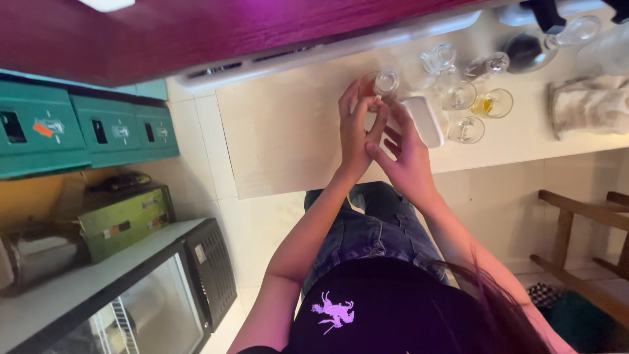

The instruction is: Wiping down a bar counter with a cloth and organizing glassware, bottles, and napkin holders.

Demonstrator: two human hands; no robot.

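Observation:
A small clear glass is held over the pale counter. My left hand wraps around its side with the fingers up along the glass. My right hand is pressed against the left one, its fingers reaching up to the glass from the right. A white oblong lid or tray lies on the counter just right of my hands.
Several empty clear glasses stand at the counter's back right, one with yellow liquid, plus a dark round-bellied bottle. A folded cloth lies far right. Green crates line the left; a glass-door cabinet stands lower left.

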